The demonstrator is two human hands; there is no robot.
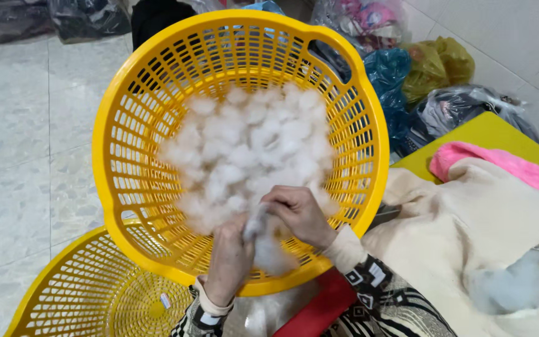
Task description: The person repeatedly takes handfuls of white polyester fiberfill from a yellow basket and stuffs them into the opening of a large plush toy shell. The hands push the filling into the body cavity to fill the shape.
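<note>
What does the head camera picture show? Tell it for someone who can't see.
Two hands, left hand and right hand, pull at a clump of white fluffy stuffing inside a tilted yellow plastic basket. A second yellow basket lies below; cream fabric lies to the right.

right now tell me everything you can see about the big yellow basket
The yellow basket is round, plastic-looking, with slotted lattice walls and a cut-out handle in its thick rim. It is tilted toward the camera and overlaps a second yellow basket below it. A heap of white fluffy stuffing fills its bottom. Both hands reach over its near rim, the left hand and right hand pulling one tuft.
</note>
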